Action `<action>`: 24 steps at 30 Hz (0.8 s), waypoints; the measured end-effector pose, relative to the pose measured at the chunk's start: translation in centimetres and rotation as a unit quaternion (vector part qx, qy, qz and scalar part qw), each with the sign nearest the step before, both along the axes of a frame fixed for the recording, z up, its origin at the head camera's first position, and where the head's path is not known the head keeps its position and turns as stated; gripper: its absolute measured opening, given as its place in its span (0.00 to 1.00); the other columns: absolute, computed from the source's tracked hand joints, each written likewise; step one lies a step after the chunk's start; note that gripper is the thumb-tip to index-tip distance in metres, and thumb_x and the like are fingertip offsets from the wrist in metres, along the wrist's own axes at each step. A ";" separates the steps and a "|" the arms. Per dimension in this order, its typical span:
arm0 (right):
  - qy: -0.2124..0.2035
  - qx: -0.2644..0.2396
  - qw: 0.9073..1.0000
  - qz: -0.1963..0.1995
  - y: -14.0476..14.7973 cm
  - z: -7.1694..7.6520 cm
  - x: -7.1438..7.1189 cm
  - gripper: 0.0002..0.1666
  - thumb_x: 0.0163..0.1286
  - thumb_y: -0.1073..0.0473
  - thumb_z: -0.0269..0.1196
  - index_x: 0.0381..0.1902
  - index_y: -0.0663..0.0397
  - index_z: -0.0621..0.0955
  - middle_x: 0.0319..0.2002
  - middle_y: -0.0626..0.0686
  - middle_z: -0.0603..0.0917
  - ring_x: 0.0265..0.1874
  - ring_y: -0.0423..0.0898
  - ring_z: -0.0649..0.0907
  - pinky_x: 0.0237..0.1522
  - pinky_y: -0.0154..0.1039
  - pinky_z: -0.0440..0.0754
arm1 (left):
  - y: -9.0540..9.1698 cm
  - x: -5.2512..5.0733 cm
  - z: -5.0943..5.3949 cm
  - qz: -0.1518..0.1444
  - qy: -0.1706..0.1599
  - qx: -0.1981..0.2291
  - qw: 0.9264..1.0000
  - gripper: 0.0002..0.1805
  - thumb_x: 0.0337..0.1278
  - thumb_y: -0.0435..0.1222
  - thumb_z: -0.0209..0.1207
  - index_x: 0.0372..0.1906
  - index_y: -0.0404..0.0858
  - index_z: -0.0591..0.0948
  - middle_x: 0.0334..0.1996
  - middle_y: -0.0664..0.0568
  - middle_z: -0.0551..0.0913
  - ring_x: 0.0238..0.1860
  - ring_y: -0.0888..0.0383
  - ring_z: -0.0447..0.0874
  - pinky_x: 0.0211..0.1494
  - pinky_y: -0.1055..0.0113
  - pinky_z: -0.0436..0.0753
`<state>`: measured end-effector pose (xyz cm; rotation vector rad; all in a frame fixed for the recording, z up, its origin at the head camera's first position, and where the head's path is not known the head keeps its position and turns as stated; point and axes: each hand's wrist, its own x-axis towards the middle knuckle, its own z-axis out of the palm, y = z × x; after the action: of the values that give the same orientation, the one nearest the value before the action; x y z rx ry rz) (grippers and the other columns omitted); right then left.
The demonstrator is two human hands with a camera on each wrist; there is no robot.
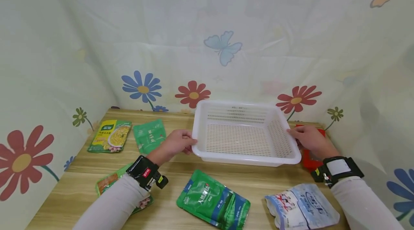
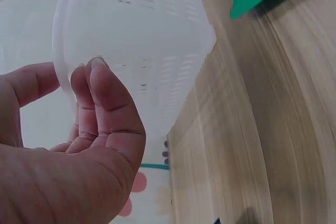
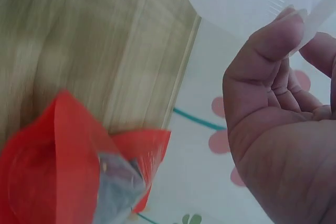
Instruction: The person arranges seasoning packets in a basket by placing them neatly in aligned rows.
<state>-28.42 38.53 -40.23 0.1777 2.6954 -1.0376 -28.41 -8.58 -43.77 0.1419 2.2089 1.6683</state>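
A white plastic basket (image 1: 237,140) with slotted walls and floor is at the back of the table, with nothing inside it. My left hand (image 1: 178,141) pinches its left rim, thumb on one side and curled fingers on the other, as the left wrist view shows on the basket wall (image 2: 131,40). On the opposite side my right hand (image 1: 312,140) pinches the right rim; the right wrist view has those fingers (image 3: 273,40) bent under the rim. Beside and below the right hand lies a red package (image 3: 79,166), partly hidden by that hand in the head view.
A yellow-green food pouch (image 1: 111,136) and a green pouch (image 1: 149,134) lie at the back left. Another pouch (image 1: 108,183) is partly under the left forearm. In front are a green-and-blue pouch (image 1: 211,201) and a pale blue-white bag (image 1: 304,206). A flowered curtain (image 1: 226,14) hangs behind.
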 end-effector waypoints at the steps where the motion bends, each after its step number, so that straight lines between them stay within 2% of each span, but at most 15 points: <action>1: 0.001 -0.007 1.000 0.001 -0.2 -0.1 0.0 0.41 0.77 0.36 0.55 0.70 0.64 0.72 0.54 0.64 0.84 0.41 0.53 0.86 0.47 0.42 0.87 | -0.3 0.0 0.0 0.003 0.000 0.002 1.000 0.08 0.69 0.35 0.62 0.45 0.33 0.81 0.34 0.46 0.89 0.31 0.55 0.85 0.38 0.65 0.86; 5: 0.008 -0.018 1.000 0.010 -1.3 -0.4 -0.2 0.39 0.77 0.36 0.56 0.70 0.62 0.74 0.55 0.63 0.85 0.42 0.52 0.87 0.52 0.46 0.87 | -1.7 0.2 0.2 0.007 0.004 0.006 1.000 0.09 0.69 0.34 0.61 0.45 0.31 0.80 0.36 0.45 0.87 0.32 0.54 0.84 0.38 0.65 0.86; 11: 0.009 -0.030 0.999 0.020 -3.1 -0.5 -0.3 0.38 0.76 0.36 0.56 0.70 0.59 0.75 0.55 0.62 0.85 0.40 0.50 0.87 0.55 0.49 0.86 | -3.9 0.5 0.2 0.008 0.011 -0.010 1.000 0.11 0.70 0.36 0.60 0.47 0.30 0.80 0.37 0.45 0.86 0.33 0.54 0.83 0.40 0.64 0.86; 15: 0.012 -0.046 0.999 0.019 -4.3 -0.4 -0.6 0.37 0.76 0.36 0.56 0.69 0.58 0.75 0.56 0.62 0.85 0.40 0.51 0.87 0.54 0.48 0.86 | -5.2 0.8 0.4 0.012 0.015 -0.018 1.000 0.12 0.70 0.36 0.60 0.48 0.30 0.79 0.36 0.47 0.86 0.32 0.56 0.82 0.42 0.61 0.86; 24: 0.022 -0.075 0.997 0.025 -5.9 -1.1 -0.9 0.34 0.77 0.39 0.57 0.68 0.58 0.76 0.57 0.63 0.84 0.41 0.54 0.88 0.50 0.43 0.88 | -6.9 0.9 0.5 0.018 0.009 -0.009 1.000 0.13 0.70 0.34 0.58 0.50 0.27 0.77 0.38 0.46 0.85 0.31 0.58 0.81 0.38 0.67 0.84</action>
<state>-29.37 32.61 -41.30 0.0610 2.6319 -1.2360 -27.50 -15.47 -43.27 0.1120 2.2511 1.6727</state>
